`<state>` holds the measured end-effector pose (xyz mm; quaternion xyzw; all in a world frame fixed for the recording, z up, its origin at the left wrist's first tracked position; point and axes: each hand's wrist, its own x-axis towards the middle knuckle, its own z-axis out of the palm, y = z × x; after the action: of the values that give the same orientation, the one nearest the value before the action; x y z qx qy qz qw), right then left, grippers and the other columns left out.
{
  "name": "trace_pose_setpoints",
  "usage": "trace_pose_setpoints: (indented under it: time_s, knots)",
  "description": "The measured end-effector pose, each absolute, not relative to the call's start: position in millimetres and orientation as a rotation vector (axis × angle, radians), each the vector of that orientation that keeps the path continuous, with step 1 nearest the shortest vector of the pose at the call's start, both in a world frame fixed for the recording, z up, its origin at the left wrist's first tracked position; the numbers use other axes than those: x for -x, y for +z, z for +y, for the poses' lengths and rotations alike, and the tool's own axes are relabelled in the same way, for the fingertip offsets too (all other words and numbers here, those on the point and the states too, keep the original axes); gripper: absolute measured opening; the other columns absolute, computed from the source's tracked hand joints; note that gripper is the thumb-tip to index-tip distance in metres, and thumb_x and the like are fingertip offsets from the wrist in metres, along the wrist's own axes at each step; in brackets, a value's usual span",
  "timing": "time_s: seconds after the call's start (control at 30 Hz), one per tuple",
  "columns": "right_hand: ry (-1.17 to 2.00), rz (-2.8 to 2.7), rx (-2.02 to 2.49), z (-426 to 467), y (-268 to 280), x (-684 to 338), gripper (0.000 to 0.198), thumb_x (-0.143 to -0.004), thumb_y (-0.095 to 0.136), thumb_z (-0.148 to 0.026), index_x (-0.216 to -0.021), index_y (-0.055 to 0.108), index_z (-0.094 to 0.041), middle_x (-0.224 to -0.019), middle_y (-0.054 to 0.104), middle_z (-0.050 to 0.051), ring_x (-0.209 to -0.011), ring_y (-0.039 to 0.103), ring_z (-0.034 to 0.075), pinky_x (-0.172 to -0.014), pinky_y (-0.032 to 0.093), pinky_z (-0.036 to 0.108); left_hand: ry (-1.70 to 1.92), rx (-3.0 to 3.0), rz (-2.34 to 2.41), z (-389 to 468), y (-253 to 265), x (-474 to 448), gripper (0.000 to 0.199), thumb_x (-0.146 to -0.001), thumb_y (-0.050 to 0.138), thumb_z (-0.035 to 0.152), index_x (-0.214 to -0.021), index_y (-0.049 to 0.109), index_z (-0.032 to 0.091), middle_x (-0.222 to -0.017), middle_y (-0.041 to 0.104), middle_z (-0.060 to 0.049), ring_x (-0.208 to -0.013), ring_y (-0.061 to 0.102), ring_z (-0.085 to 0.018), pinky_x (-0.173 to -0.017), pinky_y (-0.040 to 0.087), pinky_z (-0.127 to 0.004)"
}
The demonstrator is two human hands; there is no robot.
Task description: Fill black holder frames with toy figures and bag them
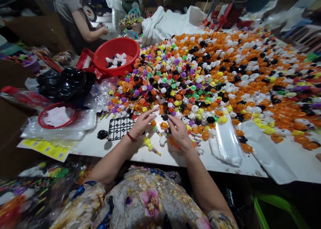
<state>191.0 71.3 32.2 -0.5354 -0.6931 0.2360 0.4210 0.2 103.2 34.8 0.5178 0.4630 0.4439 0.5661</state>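
My left hand [142,122], with a dark red bead bracelet at the wrist, reaches to the front edge of the pile. Its thumb and forefinger close at a small white figure [155,107]. My right hand [179,132] pinches a small black ribbed piece [165,117] between thumb and fingers. Below and between the hands lie orange pumpkin-shaped pieces [164,125], a white ghost-shaped piece [163,141] and a yellow-topped stick [151,145] with a colourful shaft. Left of my left hand, a black plastic grid [120,128] lies flat on the table, partly covered by the hand.
A large pile of colourful toppers [225,68] spreads across the table. A red basin [100,55] holds white and black pieces. A small red basket [45,122] holds white paper. Clear plastic bags [228,138] lie at right. A black bag [66,83] and another person [75,20] are at left.
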Motion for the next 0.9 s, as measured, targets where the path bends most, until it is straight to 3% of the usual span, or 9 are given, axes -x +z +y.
trace_pose_setpoints:
  time_s: [0.17, 0.33, 0.7, 0.9]
  knots:
    - [0.633, -1.834, 1.279, 54, 44, -195, 0.03, -0.095, 0.05, -0.034, -0.114, 0.072, -0.026, -0.099, 0.071, 0.007, -0.095, 0.064, 0.022, -0.087, 0.052, 0.039, 0.857, -1.138, 1.008, 78, 31, 1, 0.038, -0.078, 0.064, 0.052, -0.099, 0.056, 0.02, -0.083, 0.062, 0.0, -0.078, 0.06, -0.014, -0.072, 0.047, -0.027]
    - [0.615, -1.955, 1.216, 44, 47, -196, 0.03, -0.097, 0.048, -0.031, -0.115, 0.072, -0.022, -0.095, 0.068, 0.009, -0.092, 0.062, 0.022, -0.085, 0.052, 0.037, 0.794, -1.192, 0.988, 69, 29, 0, 0.04, -0.083, 0.054, 0.062, -0.089, 0.055, 0.022, -0.08, 0.058, 0.001, -0.071, 0.056, -0.014, -0.061, 0.044, -0.025]
    - [0.636, -2.003, 1.125, 28, 43, -187, 0.026, -0.098, 0.048, -0.026, -0.107, 0.073, -0.022, -0.086, 0.066, 0.007, -0.081, 0.063, 0.019, -0.074, 0.053, 0.032, 0.894, -1.203, 1.117, 54, 32, -21, 0.048, -0.088, 0.044, 0.067, -0.074, 0.049, 0.021, -0.063, 0.048, 0.002, -0.051, 0.044, -0.012, -0.047, 0.038, -0.026]
    - [0.623, -1.945, 1.144, 14, 28, -175, 0.032, -0.098, 0.044, -0.023, -0.116, 0.069, -0.021, -0.085, 0.067, 0.007, -0.078, 0.062, 0.018, -0.07, 0.053, 0.03, 1.04, -1.228, 1.28, 41, 23, -34, 0.052, -0.09, 0.039, 0.07, -0.071, 0.045, 0.022, -0.062, 0.044, 0.004, -0.054, 0.043, -0.012, -0.054, 0.042, -0.027]
